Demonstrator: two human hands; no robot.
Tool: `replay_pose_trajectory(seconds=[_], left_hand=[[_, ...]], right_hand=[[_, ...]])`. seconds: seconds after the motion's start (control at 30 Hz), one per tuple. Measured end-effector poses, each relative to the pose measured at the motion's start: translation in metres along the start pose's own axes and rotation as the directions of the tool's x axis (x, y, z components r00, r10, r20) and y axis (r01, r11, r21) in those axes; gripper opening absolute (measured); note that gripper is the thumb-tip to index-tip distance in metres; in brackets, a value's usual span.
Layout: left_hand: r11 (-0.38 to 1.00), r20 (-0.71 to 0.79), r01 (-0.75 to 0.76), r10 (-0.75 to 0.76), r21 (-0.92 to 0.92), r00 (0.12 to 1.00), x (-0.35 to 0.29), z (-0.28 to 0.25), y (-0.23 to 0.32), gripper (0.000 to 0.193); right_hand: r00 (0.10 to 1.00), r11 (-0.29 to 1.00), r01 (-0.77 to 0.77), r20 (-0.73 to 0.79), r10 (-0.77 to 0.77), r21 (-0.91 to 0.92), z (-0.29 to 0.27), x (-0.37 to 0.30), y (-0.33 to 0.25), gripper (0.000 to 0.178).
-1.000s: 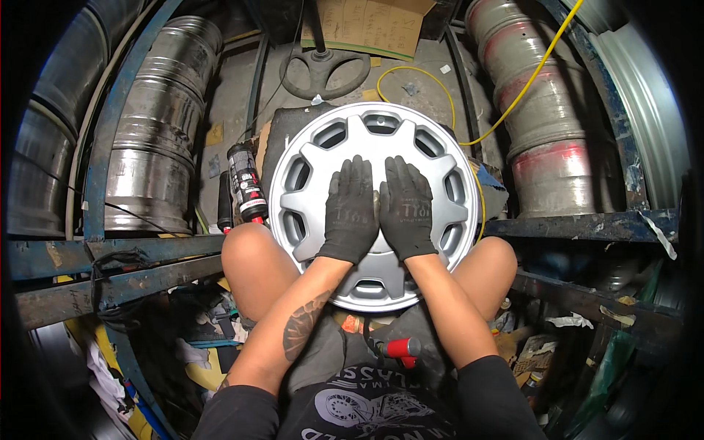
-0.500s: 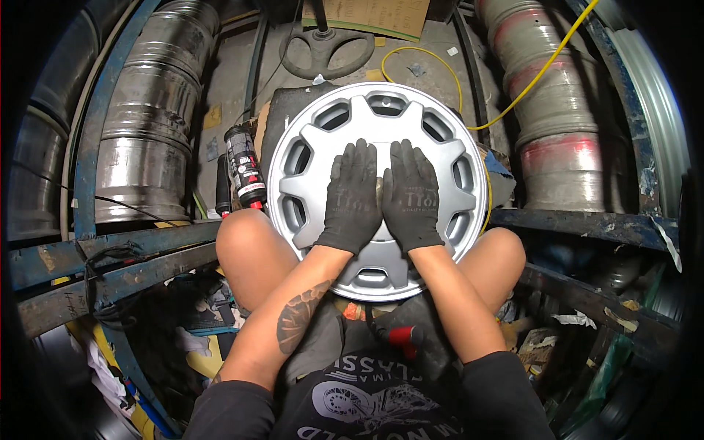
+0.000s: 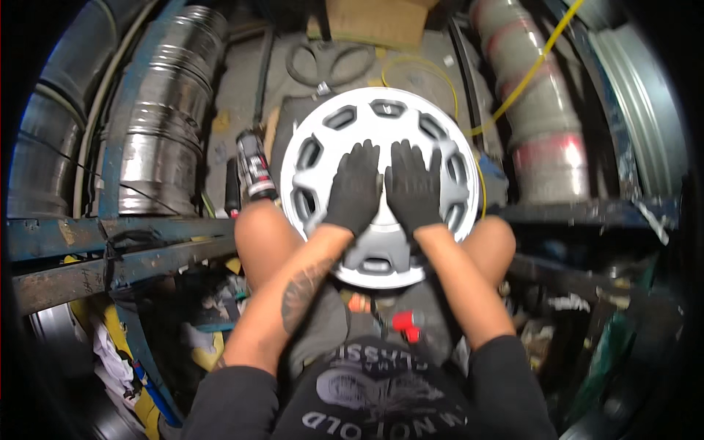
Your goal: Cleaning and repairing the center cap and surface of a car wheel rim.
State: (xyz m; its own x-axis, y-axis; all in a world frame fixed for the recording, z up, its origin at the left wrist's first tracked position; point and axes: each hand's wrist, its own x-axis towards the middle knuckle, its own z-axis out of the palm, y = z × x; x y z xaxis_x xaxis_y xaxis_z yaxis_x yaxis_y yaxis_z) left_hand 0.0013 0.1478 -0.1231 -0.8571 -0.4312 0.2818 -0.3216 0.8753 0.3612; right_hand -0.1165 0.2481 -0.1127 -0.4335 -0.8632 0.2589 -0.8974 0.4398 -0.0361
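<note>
A silver alloy wheel rim (image 3: 315, 125) lies face up between my knees, with dark slots all around its edge. My left hand (image 3: 356, 183), in a dark work glove, rests palm down over the rim's middle, fingers stretched out and pointing away from me. Beside it, my right hand (image 3: 414, 183), gloved alike, is laid flat in the same way, a narrow gap between the two. Neither hand grips anything. The palms and the centre of the rim under them are hidden.
Dark bottles, one with a printed label (image 3: 254, 165), stand left of the rim. Stacked metal rims (image 3: 165, 125) line the left rack, more (image 3: 550, 161) the right. A yellow hose (image 3: 506, 110) runs at the right. A steering wheel (image 3: 330, 66) and a cardboard box (image 3: 392, 22) lie ahead. A red-ended tool (image 3: 405, 323) is near my lap.
The whole view has shifted and blurred a little with head motion. Both hands stay flat on the rim, and their fingers have spread slightly.
</note>
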Motion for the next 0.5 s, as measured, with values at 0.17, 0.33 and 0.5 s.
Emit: replay_pose_trajectory(seconds=[0.17,0.33,0.5], left_hand=[[0.997,0.231,-0.076,0.076,-0.008,0.97,0.007,-0.034,-0.036,0.057],[0.999,0.138,0.052,-0.052,0.004,0.989,0.008,-0.04,-0.053,0.057],[0.899,0.044,0.434,-0.433,-0.049,0.901,-0.004,-0.04,-0.052,0.092]], right_hand=[[0.986,0.977,0.168,-0.015,-0.168,0.134,-0.012,0.001,0.028,0.049],[0.965,0.945,0.261,-0.048,-0.256,0.196,-0.017,0.01,0.047,0.044],[0.944,0.917,0.33,-0.079,-0.32,0.224,-0.018,0.018,0.053,0.041]])
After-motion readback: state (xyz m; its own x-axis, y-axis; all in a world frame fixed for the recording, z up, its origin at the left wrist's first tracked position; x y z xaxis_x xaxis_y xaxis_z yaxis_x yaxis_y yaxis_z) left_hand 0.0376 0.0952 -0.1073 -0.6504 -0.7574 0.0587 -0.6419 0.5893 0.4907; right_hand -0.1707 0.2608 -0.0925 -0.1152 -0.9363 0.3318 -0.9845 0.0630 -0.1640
